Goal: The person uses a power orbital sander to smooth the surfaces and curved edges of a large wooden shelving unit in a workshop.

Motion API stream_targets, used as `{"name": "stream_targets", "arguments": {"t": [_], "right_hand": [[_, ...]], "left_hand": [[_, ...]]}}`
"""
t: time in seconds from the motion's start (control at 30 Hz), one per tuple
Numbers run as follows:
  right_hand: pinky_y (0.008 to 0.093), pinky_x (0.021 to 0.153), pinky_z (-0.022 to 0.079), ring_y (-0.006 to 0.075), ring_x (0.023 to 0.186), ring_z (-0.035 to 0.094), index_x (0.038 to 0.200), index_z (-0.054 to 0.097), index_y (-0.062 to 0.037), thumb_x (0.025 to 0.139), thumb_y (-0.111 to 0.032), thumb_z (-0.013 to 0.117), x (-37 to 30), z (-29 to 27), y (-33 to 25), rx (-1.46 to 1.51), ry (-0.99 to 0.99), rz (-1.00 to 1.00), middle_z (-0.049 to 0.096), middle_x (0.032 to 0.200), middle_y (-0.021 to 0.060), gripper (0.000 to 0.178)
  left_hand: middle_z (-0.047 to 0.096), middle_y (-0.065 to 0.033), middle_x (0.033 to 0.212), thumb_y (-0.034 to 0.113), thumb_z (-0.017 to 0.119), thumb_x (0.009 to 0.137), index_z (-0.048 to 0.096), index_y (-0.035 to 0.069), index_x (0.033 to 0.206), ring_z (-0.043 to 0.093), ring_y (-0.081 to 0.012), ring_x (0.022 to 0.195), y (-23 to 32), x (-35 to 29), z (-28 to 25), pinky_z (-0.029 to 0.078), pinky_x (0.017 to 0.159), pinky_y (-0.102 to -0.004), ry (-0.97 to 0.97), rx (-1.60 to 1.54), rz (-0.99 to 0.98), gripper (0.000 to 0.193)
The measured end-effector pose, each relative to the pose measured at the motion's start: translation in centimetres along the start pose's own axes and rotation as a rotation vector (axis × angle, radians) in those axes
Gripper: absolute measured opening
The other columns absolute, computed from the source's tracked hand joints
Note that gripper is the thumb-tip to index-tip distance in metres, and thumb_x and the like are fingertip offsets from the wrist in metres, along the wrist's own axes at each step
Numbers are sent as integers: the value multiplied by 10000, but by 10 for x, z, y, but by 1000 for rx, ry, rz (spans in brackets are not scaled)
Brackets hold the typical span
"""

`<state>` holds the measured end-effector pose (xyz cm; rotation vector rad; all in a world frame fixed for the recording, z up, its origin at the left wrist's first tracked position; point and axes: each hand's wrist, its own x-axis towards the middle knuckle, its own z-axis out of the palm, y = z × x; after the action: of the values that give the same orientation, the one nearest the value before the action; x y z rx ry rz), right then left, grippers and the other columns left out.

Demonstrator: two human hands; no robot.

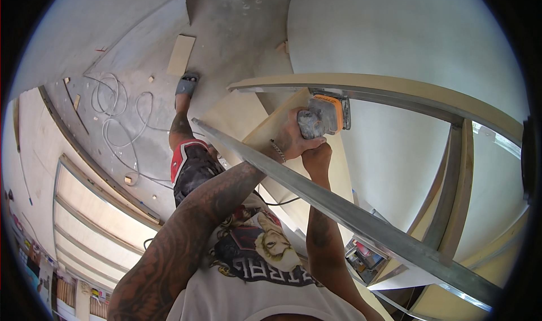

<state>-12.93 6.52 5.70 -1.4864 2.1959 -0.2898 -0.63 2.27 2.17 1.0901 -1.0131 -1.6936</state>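
An orange and grey power sander (328, 117), dusty on its grip, is held in my left hand (291, 137), whose fingers wrap its grey end. The flat pad of the sander is beside a pale wooden board (276, 115), under the far beam of a frame. Just below the sander, my right hand (317, 156) is closed with its fingers curled; what it grips, if anything, is hidden. A long metal rail (339, 208) crosses in front of both my forearms.
The far beam (395, 89) and a wooden upright (458, 191) bound the frame on the right. A coiled pale cable (116, 126) and a flat board piece (181, 55) lie on the dusty floor. A slatted panel (99, 225) stands at left.
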Motion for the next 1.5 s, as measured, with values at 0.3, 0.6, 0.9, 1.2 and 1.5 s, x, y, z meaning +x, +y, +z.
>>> {"name": "stream_targets", "arguments": {"t": [0.3, 0.6, 0.9, 1.2, 1.5], "right_hand": [[440, 700, 538, 433, 803, 677, 859, 654, 22, 736, -112, 678, 1, -5, -16, -1, 4, -14, 677, 789, 248, 184], [407, 620, 507, 366, 697, 685, 804, 645, 60, 755, -92, 679, -14, 4, -9, 16, 34, -9, 672, 737, 234, 164], [336, 656, 514, 182, 746, 670, 891, 655, 74, 746, -101, 736, -25, -8, -14, 155, -29, 65, 705, 773, 158, 242], [386, 649, 541, 361, 745, 705, 833, 615, 51, 691, -92, 771, -15, -2, -4, 139, 14, -58, 679, 752, 213, 255], [365, 695, 528, 289, 784, 707, 913, 641, 63, 736, -36, 699, -14, 2, 1, 82, -7, -24, 702, 809, 197, 211]], "left_hand": [[582, -189, 1154, 345, 856, 679, 290, 17, 1330, 600, -287, 1074, -10, 1, 2, 486, 943, -405, 23, -5, -8, 923], [603, -206, 1077, 357, 862, 639, 352, 6, 1263, 631, -286, 1013, -8, 1, 1, 508, 894, -397, 30, 94, -39, 879], [628, -247, 1024, 468, 856, 597, 361, -51, 1249, 660, -363, 959, 1, 1, -11, 533, 869, -425, -128, 132, -119, 969], [612, -256, 1083, 474, 855, 606, 341, -13, 1275, 652, -378, 1009, 0, -1, -6, 531, 888, -440, -12, 115, -61, 974], [629, -195, 1044, 347, 884, 602, 383, 34, 1242, 664, -307, 959, -3, -1, -1, 546, 838, -409, 79, 127, -12, 871]]}}
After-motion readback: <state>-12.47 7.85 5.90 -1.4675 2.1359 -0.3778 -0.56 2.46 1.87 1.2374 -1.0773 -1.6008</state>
